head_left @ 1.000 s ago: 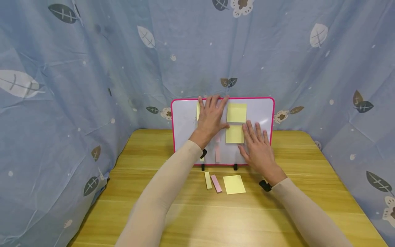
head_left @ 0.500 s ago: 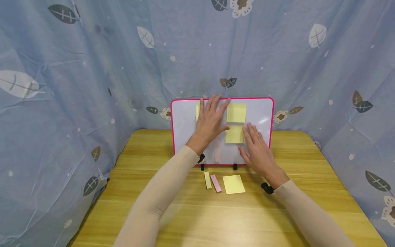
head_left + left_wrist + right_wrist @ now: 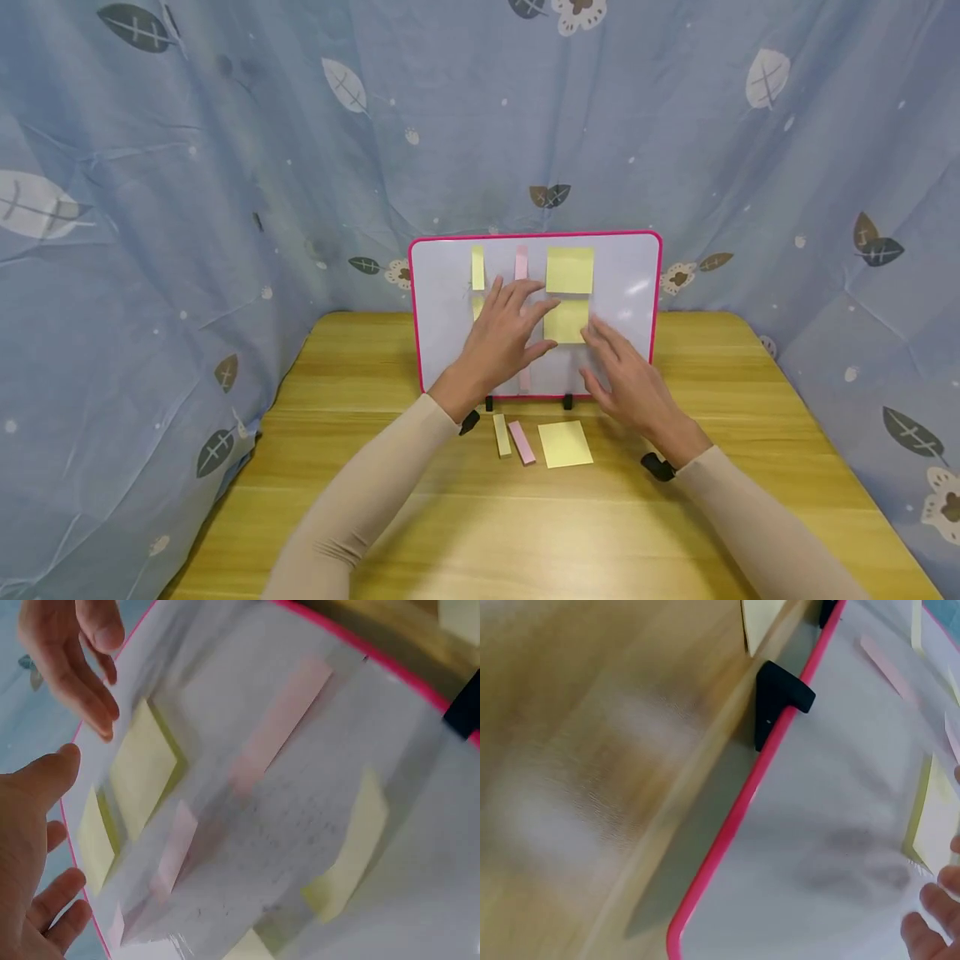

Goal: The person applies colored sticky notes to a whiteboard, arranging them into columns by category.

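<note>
A whiteboard (image 3: pixel 442 308) with a pink rim stands upright on the table. Two yellow square sticky notes, an upper one (image 3: pixel 570 269) and a lower one (image 3: pixel 564 323), are stuck on its right half. My left hand (image 3: pixel 495 337) hovers before the board with fingers spread and holds nothing, its thumb and index overlapping the lower note's left edge. At that note's right edge are the relaxed fingertips of my right hand (image 3: pixel 633 379), also holding nothing. Pink strips (image 3: pixel 285 720) and yellow strips (image 3: pixel 356 847) stick to the board's left and middle, partly hidden behind my left hand in the head view.
On the table before the board lie a yellow strip pad (image 3: pixel 502 436), a pink strip pad (image 3: pixel 522 442) and a yellow square pad (image 3: pixel 566 444). Black feet (image 3: pixel 776 701) hold the board's lower rim. A patterned blue curtain (image 3: pixel 450 150) surrounds the table.
My left hand has come down from the board's top edge, uncovering the upper yellow and pink strips. My right hand has shifted slightly lower, with its fingers bent more.
</note>
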Demonstrator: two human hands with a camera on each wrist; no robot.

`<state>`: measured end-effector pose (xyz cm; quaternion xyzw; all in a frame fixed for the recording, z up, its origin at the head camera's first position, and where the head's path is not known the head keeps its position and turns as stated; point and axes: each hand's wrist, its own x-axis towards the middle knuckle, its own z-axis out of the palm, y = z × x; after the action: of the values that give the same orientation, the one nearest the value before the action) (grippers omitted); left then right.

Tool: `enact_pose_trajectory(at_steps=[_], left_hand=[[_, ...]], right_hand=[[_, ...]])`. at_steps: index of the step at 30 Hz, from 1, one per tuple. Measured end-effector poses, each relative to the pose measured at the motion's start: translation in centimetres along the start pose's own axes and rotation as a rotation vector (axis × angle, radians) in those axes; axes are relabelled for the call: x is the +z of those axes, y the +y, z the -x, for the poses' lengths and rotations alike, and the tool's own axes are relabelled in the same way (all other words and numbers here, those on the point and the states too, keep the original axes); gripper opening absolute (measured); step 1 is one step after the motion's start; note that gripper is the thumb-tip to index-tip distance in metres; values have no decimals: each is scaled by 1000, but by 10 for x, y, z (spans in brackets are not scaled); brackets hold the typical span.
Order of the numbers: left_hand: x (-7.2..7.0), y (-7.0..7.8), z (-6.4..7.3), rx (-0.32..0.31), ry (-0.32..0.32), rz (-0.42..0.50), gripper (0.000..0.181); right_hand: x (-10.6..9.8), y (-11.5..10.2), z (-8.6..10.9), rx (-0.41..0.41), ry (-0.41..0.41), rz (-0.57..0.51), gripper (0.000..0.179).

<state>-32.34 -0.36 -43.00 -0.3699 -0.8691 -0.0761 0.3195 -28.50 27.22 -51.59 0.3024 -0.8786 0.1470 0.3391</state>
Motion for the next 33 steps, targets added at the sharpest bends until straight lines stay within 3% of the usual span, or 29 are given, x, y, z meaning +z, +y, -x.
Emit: enact_pose_trajectory(at_steps=[9, 13, 19, 28, 33], left_hand=[[0, 18, 39, 120, -93, 44, 57], [2, 24, 52, 153, -172, 78, 58], [9, 31, 71, 152, -329, 150, 53], [19, 43, 92, 152, -571, 159, 47], [21, 45, 97, 146, -665, 162, 44]], right_hand=[[1, -8, 9, -78, -9, -90, 68], [3, -12, 11, -112, -12, -123, 67], [3, -19, 16, -133, -33, -131, 62], [4, -25, 24, -201, -64, -218, 51], [5, -28, 28, -212, -149, -252, 45]])
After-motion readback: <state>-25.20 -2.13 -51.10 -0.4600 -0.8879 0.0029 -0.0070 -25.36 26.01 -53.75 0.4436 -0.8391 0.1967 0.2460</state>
